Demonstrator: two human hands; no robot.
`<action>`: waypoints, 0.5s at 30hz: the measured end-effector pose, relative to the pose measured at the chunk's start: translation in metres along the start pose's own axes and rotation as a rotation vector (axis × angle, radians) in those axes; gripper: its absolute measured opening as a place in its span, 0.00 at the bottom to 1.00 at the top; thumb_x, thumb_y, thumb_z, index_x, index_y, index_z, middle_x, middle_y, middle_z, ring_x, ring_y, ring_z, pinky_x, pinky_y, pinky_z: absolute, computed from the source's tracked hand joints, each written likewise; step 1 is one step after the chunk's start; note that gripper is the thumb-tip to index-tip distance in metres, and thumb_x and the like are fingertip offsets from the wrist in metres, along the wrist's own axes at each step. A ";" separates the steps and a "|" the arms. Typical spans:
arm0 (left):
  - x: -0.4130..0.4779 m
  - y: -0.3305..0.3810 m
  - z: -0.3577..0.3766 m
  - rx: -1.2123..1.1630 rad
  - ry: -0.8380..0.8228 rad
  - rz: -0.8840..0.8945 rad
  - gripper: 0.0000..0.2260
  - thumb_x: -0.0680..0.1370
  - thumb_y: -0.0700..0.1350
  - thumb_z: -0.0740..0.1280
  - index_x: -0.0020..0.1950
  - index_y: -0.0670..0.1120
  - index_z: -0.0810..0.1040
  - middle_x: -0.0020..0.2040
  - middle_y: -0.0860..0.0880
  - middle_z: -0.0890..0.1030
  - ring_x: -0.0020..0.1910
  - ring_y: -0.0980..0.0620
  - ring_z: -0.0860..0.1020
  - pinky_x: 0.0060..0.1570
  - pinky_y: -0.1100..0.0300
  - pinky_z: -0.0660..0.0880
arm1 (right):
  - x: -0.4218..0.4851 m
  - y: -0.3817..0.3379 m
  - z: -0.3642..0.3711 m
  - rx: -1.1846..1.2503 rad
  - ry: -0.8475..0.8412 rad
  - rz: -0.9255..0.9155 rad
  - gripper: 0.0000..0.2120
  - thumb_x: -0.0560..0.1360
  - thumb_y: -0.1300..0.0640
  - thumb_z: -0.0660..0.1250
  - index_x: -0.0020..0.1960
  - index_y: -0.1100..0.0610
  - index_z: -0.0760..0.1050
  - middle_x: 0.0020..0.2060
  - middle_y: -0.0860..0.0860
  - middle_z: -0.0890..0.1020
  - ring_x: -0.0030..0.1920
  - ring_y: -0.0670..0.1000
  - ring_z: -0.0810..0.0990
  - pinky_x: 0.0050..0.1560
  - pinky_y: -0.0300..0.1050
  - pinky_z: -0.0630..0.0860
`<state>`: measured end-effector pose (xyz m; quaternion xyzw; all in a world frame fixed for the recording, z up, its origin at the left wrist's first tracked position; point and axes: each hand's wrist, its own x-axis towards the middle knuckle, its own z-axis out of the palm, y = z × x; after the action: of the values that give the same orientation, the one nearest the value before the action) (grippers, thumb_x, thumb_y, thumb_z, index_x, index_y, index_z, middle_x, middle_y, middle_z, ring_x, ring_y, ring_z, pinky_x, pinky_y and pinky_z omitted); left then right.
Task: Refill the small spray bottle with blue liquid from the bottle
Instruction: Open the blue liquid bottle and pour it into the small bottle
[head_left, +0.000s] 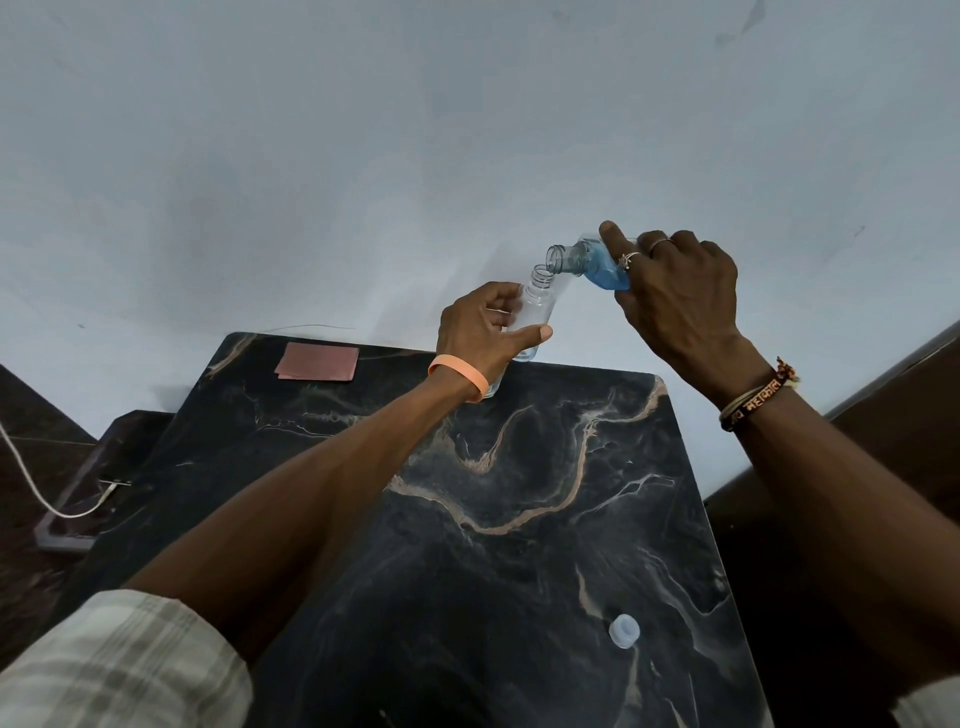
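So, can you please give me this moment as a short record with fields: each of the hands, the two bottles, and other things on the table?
left hand: grips the small spray bottle, neck open, no spray head on it
right hand: holds the bottle tilted, open mouth just above the small neck
blue liquid: inside the tilted bottle; no stream visible
small bottle content: looks clear, no blue seen
cap: lies loose on the dark table
pinkish sheet: far left corner
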<state>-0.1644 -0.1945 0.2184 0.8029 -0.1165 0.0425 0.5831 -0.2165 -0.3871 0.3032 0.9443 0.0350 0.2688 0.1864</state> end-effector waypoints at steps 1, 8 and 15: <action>0.000 0.000 0.000 0.003 0.002 0.003 0.29 0.65 0.53 0.79 0.62 0.45 0.78 0.57 0.48 0.82 0.51 0.50 0.81 0.52 0.56 0.80 | 0.000 0.000 -0.001 0.003 0.002 0.000 0.27 0.76 0.59 0.67 0.74 0.55 0.69 0.50 0.61 0.82 0.43 0.64 0.79 0.39 0.50 0.69; -0.003 0.002 0.000 0.004 0.010 0.012 0.29 0.65 0.53 0.79 0.62 0.46 0.78 0.57 0.47 0.82 0.50 0.51 0.81 0.52 0.57 0.80 | -0.001 0.001 -0.003 -0.016 0.003 -0.005 0.27 0.76 0.59 0.68 0.74 0.55 0.69 0.50 0.61 0.82 0.43 0.63 0.79 0.39 0.49 0.70; -0.006 0.003 -0.003 0.000 0.013 0.014 0.29 0.65 0.54 0.79 0.62 0.46 0.78 0.57 0.48 0.82 0.50 0.51 0.81 0.52 0.58 0.80 | -0.002 0.000 -0.007 -0.004 0.013 -0.017 0.28 0.75 0.59 0.69 0.74 0.56 0.69 0.50 0.61 0.82 0.43 0.64 0.79 0.40 0.51 0.72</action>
<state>-0.1703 -0.1915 0.2206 0.8019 -0.1183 0.0516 0.5834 -0.2219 -0.3848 0.3071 0.9419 0.0439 0.2733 0.1905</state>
